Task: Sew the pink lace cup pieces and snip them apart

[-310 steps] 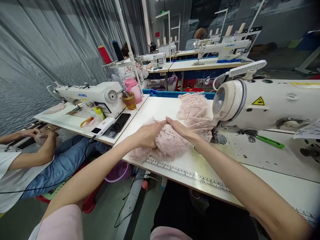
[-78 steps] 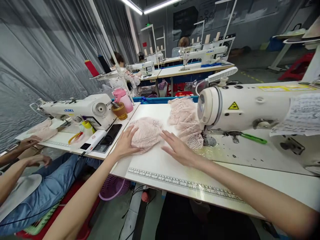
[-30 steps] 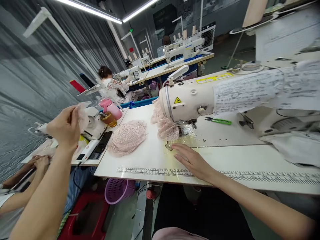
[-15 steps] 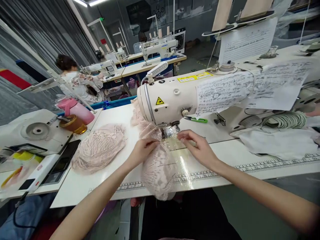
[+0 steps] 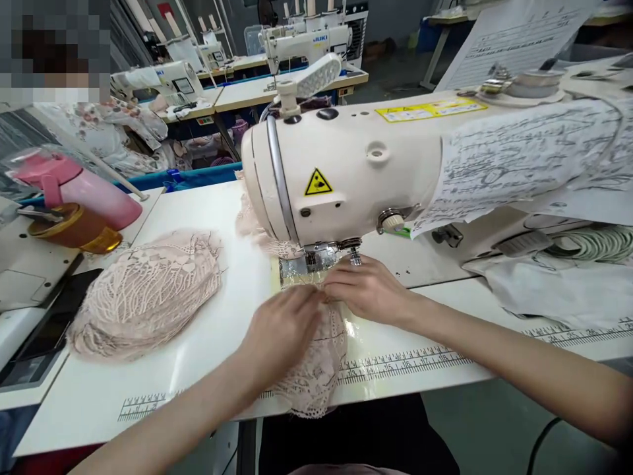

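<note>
A piece of pink lace (image 5: 316, 369) lies on the white table (image 5: 198, 369) in front of the needle of a white sewing machine (image 5: 346, 165) and hangs over the front edge. My left hand (image 5: 281, 330) rests on the lace, its fingers blurred by motion. My right hand (image 5: 363, 290) presses the lace's top edge just below the presser foot (image 5: 321, 258), fingers close together. A pile of the same pink lace (image 5: 148, 290) sits to the left, apart from both hands.
A pink bottle (image 5: 79, 191) and an amber jar (image 5: 74, 227) stand at the far left beside a black phone (image 5: 44, 323). Written paper sheets (image 5: 519, 158) hang on the machine arm. Another person sits at the back left; more sewing machines (image 5: 306, 39) stand behind.
My view has moved closer to the machine. Both hands have drawn together on the lace piece under the presser foot; the left hand has slid right.
</note>
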{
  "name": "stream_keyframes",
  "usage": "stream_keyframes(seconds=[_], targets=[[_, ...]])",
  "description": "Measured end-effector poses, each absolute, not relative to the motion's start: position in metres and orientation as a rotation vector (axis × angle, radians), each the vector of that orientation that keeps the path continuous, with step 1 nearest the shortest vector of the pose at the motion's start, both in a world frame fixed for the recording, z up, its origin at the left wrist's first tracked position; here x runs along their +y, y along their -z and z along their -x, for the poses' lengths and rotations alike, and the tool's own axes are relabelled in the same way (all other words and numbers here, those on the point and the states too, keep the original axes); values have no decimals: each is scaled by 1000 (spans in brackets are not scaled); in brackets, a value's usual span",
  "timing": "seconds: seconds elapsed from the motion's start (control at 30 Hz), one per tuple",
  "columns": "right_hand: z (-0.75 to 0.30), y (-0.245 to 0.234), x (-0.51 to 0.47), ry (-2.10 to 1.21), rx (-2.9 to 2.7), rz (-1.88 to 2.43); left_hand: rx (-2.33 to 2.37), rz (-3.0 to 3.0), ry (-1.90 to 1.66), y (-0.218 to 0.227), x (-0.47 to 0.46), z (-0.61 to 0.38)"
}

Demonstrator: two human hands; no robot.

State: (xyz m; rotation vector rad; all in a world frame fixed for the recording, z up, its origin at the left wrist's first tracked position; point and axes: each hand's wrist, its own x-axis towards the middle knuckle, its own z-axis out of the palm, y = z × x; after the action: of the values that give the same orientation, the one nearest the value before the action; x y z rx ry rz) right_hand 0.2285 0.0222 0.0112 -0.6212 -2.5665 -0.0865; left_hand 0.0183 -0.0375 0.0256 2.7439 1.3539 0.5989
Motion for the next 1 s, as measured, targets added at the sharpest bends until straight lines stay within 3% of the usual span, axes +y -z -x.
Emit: stream_keyframes(seconds=[0.13, 0.33, 0.7, 1.0], targets=[[-227, -12, 35, 192, -2593, 760, 1297, -3060, -575, -5, -47, -30], [-222, -3, 30, 247, -2584, 926, 1299, -3075, -495, 0, -21, -16], [-228, 3, 27, -236, -2563, 1152, 1378, -2983, -566, 6, -9, -11], [-227, 17, 27, -59, -2584, 1174, 1399, -2986, -590, 7, -9, -12]])
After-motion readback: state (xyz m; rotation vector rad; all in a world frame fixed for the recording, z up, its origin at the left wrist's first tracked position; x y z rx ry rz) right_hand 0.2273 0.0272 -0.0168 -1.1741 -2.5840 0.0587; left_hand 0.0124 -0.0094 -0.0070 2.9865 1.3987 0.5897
